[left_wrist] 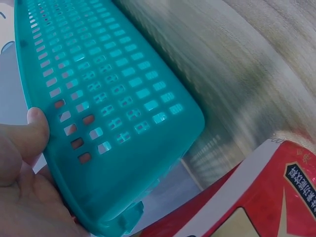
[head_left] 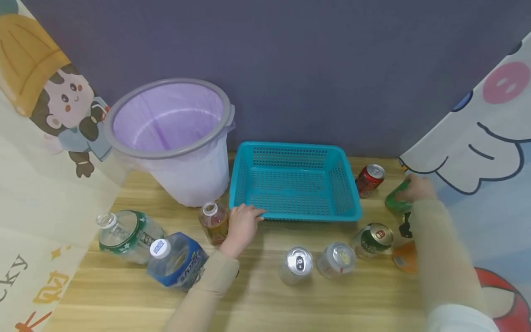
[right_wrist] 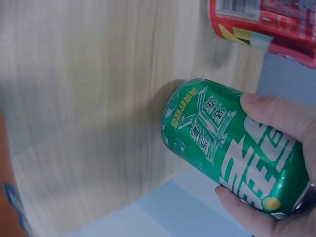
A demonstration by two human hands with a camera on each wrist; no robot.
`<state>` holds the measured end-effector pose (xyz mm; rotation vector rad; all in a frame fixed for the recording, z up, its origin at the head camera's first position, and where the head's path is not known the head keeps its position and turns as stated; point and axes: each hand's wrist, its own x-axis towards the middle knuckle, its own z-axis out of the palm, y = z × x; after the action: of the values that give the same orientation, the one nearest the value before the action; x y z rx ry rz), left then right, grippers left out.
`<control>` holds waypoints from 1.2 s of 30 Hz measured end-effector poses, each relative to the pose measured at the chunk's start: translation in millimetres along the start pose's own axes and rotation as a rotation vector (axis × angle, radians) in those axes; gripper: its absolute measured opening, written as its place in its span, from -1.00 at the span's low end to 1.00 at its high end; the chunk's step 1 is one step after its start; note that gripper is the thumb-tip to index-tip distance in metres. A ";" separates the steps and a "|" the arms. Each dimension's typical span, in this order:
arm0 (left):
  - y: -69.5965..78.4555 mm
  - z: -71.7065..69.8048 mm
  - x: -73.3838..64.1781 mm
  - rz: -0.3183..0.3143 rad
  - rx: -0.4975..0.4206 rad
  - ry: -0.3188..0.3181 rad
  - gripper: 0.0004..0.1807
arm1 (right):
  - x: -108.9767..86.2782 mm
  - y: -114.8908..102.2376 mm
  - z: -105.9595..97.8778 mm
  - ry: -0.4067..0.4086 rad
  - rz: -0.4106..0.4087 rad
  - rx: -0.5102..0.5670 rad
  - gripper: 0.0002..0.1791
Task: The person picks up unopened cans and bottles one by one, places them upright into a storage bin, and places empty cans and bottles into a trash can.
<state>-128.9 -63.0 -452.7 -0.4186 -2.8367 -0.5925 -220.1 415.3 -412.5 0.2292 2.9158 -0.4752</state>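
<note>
At the front left corner of a teal perforated basket, my left hand grips the rim, its thumb on one face of the wall in the left wrist view. Right beside that hand stands an uncapped drink bottle with a little amber showing inside. Over at the right, my right hand holds a green drink can between thumb and fingers, tilted close over the wooden tabletop. A red can stands between the basket and the green can. Nothing lies inside the basket.
A purple-lined bin stands behind at left. A green-labelled bottle and a blue-labelled bottle are at front left. In front of the basket are a silver can, a pale can, a green-and-white can and an orange can.
</note>
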 end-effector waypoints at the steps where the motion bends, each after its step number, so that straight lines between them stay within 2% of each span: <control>1: -0.3 -0.3 0.4 0.005 0.004 0.000 -0.79 | -0.4 -0.5 -2.0 0.004 0.005 0.005 -0.19; 12: 1.1 -1.8 0.4 0.004 0.021 -0.011 -0.78 | -2.1 4.9 -20.8 0.003 0.064 0.050 -0.13; 19: 1.2 -2.3 0.9 0.002 0.028 -0.016 -0.78 | -2.5 0.5 -38.0 0.053 -0.002 0.017 -0.26; 24: 0.5 -2.3 -0.1 -0.002 0.029 -0.016 -0.78 | -8.0 -7.6 -50.8 0.054 -0.046 0.008 -0.29; 31: 0.8 -2.1 -0.6 -0.006 0.028 -0.017 -0.78 | -13.0 -19.8 -67.4 0.074 -0.045 -0.005 -0.27; 36: 1.2 -2.3 -0.4 -0.010 0.027 -0.019 -0.78 | -16.6 -26.3 -78.1 0.107 -0.083 -0.014 -0.27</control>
<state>-127.7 -63.0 -450.3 -0.4081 -2.8626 -0.5550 -220.3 414.2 -328.4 0.1356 3.0417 -0.4685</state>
